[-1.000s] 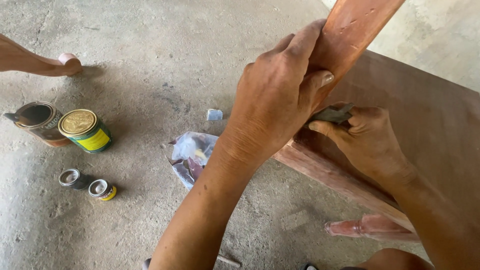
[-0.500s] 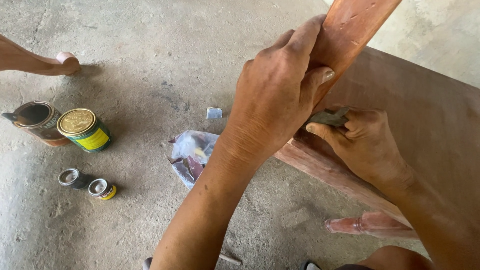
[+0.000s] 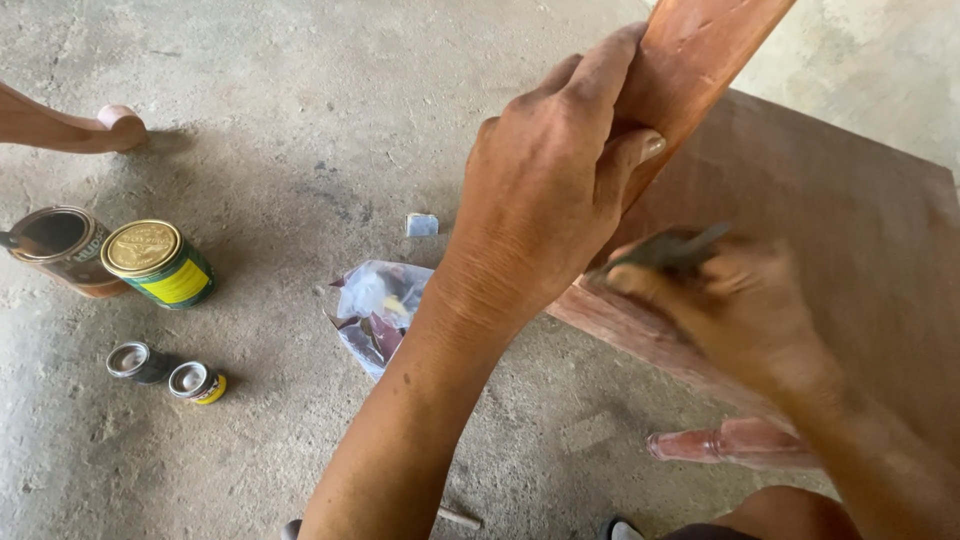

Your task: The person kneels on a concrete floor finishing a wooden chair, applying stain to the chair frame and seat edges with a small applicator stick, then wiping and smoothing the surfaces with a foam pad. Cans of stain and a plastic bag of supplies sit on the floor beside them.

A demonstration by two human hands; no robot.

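My left hand (image 3: 545, 190) grips a reddish-brown wooden leg (image 3: 700, 60) that rises to the top right from a piece of brown wooden furniture (image 3: 840, 220). My right hand (image 3: 735, 310), blurred by motion, holds a small dark piece of sandpaper (image 3: 665, 248) pressed against the wood where the leg meets the panel. Both forearms come in from the bottom of the view.
On the concrete floor at left stand an open brown tin (image 3: 60, 245), a closed tin with a gold lid (image 3: 158, 262) and two small tins (image 3: 165, 370). A plastic bag (image 3: 378, 310) lies near the middle. A turned wooden leg (image 3: 730, 442) lies below, a curved one (image 3: 70, 125) at top left.
My right hand has slid the sandpaper along the wood and is now blurred. My left hand keeps its grip on the leg.
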